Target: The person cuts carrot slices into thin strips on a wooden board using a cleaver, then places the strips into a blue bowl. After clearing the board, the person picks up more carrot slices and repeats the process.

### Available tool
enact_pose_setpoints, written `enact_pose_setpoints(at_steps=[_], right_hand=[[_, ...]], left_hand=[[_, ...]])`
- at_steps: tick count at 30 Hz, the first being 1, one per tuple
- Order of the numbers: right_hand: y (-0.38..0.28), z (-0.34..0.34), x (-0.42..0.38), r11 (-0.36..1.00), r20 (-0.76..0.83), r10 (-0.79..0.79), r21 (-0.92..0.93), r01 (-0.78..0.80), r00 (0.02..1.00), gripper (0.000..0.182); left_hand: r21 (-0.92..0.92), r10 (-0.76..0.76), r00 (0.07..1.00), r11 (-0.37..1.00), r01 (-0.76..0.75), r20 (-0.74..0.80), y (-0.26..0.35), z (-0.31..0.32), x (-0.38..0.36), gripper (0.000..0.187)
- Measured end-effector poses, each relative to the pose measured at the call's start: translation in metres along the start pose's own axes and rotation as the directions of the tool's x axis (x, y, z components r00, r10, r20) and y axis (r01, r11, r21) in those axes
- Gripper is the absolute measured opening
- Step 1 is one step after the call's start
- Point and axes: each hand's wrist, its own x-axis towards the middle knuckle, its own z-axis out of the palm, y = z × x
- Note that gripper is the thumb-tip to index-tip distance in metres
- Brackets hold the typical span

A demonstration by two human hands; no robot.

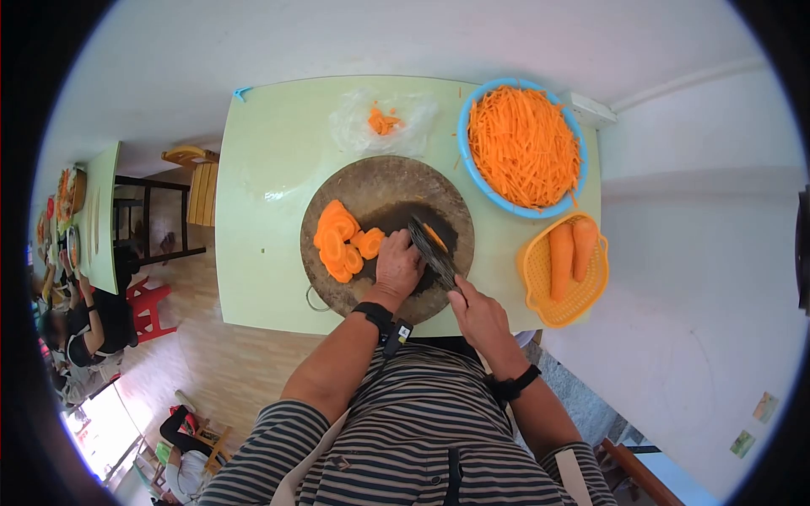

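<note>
On the round wooden chopping board [380, 181], carrot slices [337, 240] lie spread in an overlapping pile on the left. My left hand [399, 263] is closed, its fingertips pressed down at the board's middle beside the blade; what lies under them is hidden. My right hand [481, 316] is wrapped round the handle of a dark cleaver [434, 253], whose blade stands close to my left fingertips. A thin orange carrot piece [435, 237] shows at the blade's right side.
A blue basin [463, 139] of shredded carrot [525, 148] stands at the back right, above a yellow basket [557, 315] with whole carrots [562, 261]. A plastic bag [346, 122] with carrot bits lies behind the board. People [89, 329] sit far left, near a red stool [148, 308].
</note>
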Motion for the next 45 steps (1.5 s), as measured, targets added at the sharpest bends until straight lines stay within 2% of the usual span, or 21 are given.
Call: enact_pose_setpoints(at_steps=[2,5,8,13,17,19,26,29,31,34,41,43,45], right_hand=[[-0.004,0.001,0.009,0.999,0.015,0.028,-0.022,-0.027,1.000,0.044],[-0.004,0.005,0.014,1.000,-0.018,-0.018,0.020,0.019,1.000,0.044],[0.002,0.004,0.008,0.999,-0.027,-0.031,0.028,0.032,0.999,0.045],[0.002,-0.010,-0.011,0.997,0.045,0.033,0.066,-0.036,0.998,0.042],[0.001,-0.010,-0.012,0.996,0.056,0.044,0.070,-0.048,0.997,0.042],[0.004,-0.005,-0.013,0.999,-0.016,-0.021,0.050,0.021,1.000,0.043],[0.000,-0.003,-0.003,1.000,-0.007,-0.017,0.018,0.017,1.000,0.043],[-0.011,-0.001,0.014,1.000,0.006,0.007,0.003,-0.007,1.000,0.042],[-0.013,-0.003,0.019,0.997,0.021,0.022,0.080,-0.024,1.000,0.043],[-0.004,-0.001,0.007,0.996,-0.006,-0.003,0.089,0.004,1.000,0.043],[-0.006,0.001,-0.002,0.999,-0.016,0.004,0.041,-0.004,1.000,0.043],[-0.014,0.000,0.009,0.998,0.029,0.053,-0.018,-0.053,0.998,0.043],[-0.015,0.001,0.016,0.999,0.019,0.038,0.022,-0.038,0.999,0.043]], left_hand=[[0.003,0.013,1.000,1.000,-0.013,-0.015,0.000,0.002,-0.001,0.025],[-0.042,-0.009,1.000,0.999,0.009,-0.004,0.000,0.001,-0.001,0.028],[0.016,-0.042,0.999,0.999,0.042,0.034,-0.001,0.002,-0.002,0.027],[0.006,-0.012,1.000,1.000,0.012,-0.008,0.003,-0.001,0.001,0.024],[0.001,-0.030,0.999,1.000,0.030,0.024,0.004,-0.003,0.002,0.025],[-0.010,-0.025,1.000,1.000,0.025,0.016,0.004,-0.003,0.002,0.027],[0.001,-0.040,0.999,0.999,0.040,0.032,0.004,-0.002,0.001,0.029],[-0.014,-0.002,1.000,1.000,0.002,0.003,0.003,-0.003,0.001,0.028],[0.006,-0.016,1.000,1.000,0.016,-0.016,0.004,-0.002,0.001,0.027],[-0.037,-0.009,0.999,0.999,0.007,-0.046,0.002,0.001,0.002,0.027],[-0.030,-0.010,1.000,1.000,0.009,-0.024,0.002,-0.001,0.002,0.029],[-0.046,0.005,0.999,0.999,-0.008,-0.049,0.002,-0.001,0.003,0.030],[-0.039,0.004,0.999,0.999,-0.006,-0.047,0.003,-0.002,0.002,0.030]])
